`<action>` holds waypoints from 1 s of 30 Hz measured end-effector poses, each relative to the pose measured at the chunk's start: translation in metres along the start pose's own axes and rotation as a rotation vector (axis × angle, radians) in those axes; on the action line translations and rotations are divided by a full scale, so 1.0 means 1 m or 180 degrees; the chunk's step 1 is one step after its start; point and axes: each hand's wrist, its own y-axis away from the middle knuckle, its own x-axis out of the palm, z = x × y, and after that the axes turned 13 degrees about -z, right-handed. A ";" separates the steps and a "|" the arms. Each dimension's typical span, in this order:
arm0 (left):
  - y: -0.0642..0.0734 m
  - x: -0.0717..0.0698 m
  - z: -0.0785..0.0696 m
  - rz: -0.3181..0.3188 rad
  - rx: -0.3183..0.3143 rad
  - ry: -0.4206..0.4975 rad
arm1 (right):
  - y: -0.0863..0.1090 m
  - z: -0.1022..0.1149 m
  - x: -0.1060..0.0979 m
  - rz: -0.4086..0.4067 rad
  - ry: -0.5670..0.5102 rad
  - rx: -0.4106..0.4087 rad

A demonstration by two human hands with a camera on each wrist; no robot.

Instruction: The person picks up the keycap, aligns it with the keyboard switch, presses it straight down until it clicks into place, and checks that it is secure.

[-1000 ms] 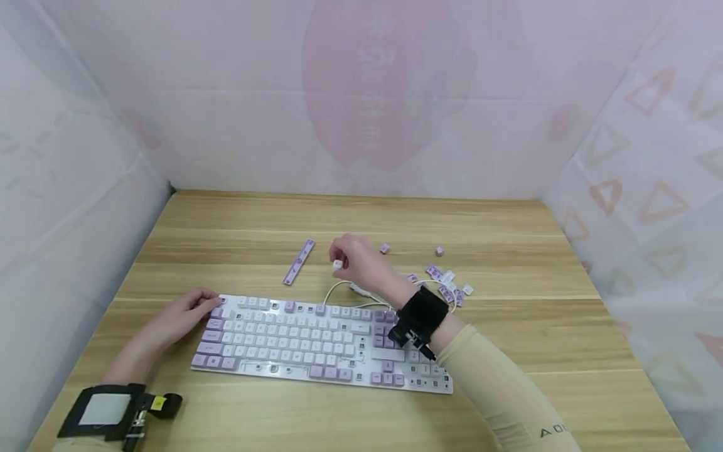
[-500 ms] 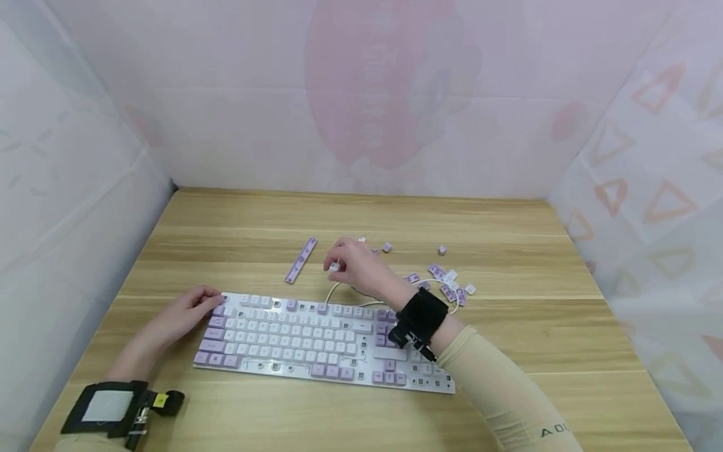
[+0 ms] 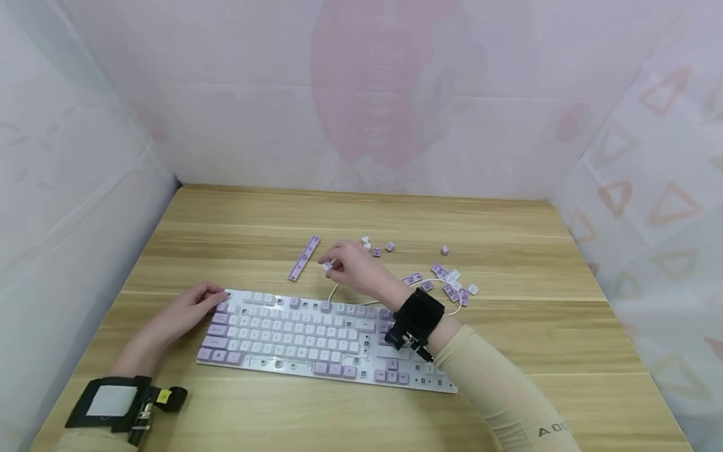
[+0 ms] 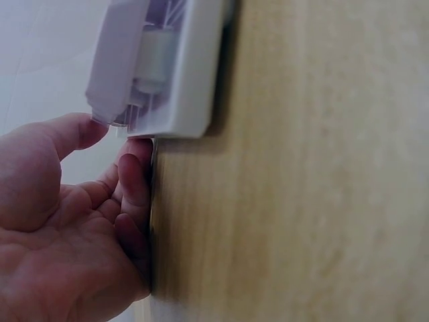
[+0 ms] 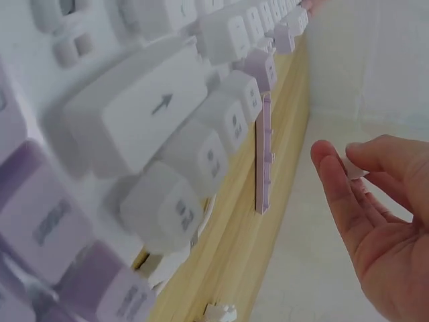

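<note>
We look down on a white and lilac keyboard (image 3: 305,339) lying on a wooden table (image 3: 237,216), with some bare switches (image 3: 278,364) showing among its keys. Just beyond the keyboard's far edge, left of its middle, the right hand (image 3: 357,269) holds a small white keycap (image 3: 327,266), thumb and forefinger clamped on it and lifted off the wood. The cap is too small and too covered for us to tell which way its stem points. At the keyboard's far left corner the left hand (image 3: 189,311) rests with relaxed fingers, its thumb touching the edge and a little apart from the others. Beyond the keyboard's far edge lies a long lilac bar (image 3: 304,258), ribbed underside showing, and loose caps (image 3: 439,271) lie scattered beyond the keyboard's right half.

To handle the small cap well, we would pinch it by two opposite sides, leave its top and stem free, and turn it square to the keyboard's rows before it meets any switch. A straight push seems kinder to the stem than a tilted one. We would also have the left hand brace its corner, since the keyboard could slide
</note>
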 end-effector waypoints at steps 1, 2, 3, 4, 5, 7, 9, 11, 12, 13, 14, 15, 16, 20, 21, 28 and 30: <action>0.000 0.001 -0.001 -0.0006 -0.0002 -0.0011 | 0.000 0.002 0.002 0.0018 0.0021 -0.0029; 0.000 0.001 -0.001 -0.0007 0.0003 -0.0008 | -0.001 0.005 0.004 0.0040 0.0054 -0.0068; 0.000 0.002 -0.001 -0.0008 0.0004 -0.0003 | -0.002 0.008 0.007 0.0057 0.0108 -0.0138; 0.000 0.002 -0.002 -0.0011 0.0014 -0.0001 | -0.002 0.012 0.010 0.0083 0.0153 -0.0207; 0.000 0.002 -0.002 -0.0013 0.0018 -0.0005 | -0.002 0.016 0.013 0.0104 0.0190 -0.0266; 0.000 0.003 -0.003 -0.0019 0.0014 -0.0011 | -0.003 0.026 0.020 0.0156 0.0224 -0.0333; 0.000 0.004 -0.004 -0.0023 0.0006 -0.0017 | -0.003 0.037 0.027 0.0208 0.0256 -0.0372; 0.000 0.004 -0.004 -0.0022 0.0006 -0.0014 | -0.004 0.048 0.034 0.0258 0.0263 -0.0383; 0.001 0.004 -0.005 -0.0027 0.0008 -0.0017 | -0.005 0.053 0.037 0.0286 0.0246 -0.0396; 0.001 0.004 -0.005 -0.0029 0.0011 -0.0017 | -0.006 0.057 0.040 0.0315 0.0252 -0.0422; 0.001 0.004 -0.006 -0.0029 0.0012 -0.0013 | -0.007 0.061 0.043 0.0342 0.0256 -0.0453; 0.001 0.004 -0.006 -0.0021 0.0018 0.0002 | -0.008 0.065 0.046 0.0362 0.0259 -0.0484; 0.001 0.004 -0.006 -0.0020 0.0019 0.0001 | -0.010 0.069 0.049 0.0382 0.0250 -0.0517; 0.001 0.004 -0.008 0.0005 0.0011 0.0018 | -0.014 0.081 0.058 0.0444 0.0317 -0.0602; 0.001 0.004 -0.009 0.0008 0.0014 0.0017 | -0.015 0.083 0.060 0.0449 0.0316 -0.0611; 0.000 0.007 -0.011 -0.0024 0.0022 0.0038 | -0.018 0.089 0.072 0.0390 0.0421 -0.0665; 0.000 0.008 -0.011 -0.0024 0.0011 0.0066 | -0.018 0.089 0.075 0.0377 0.0500 -0.0663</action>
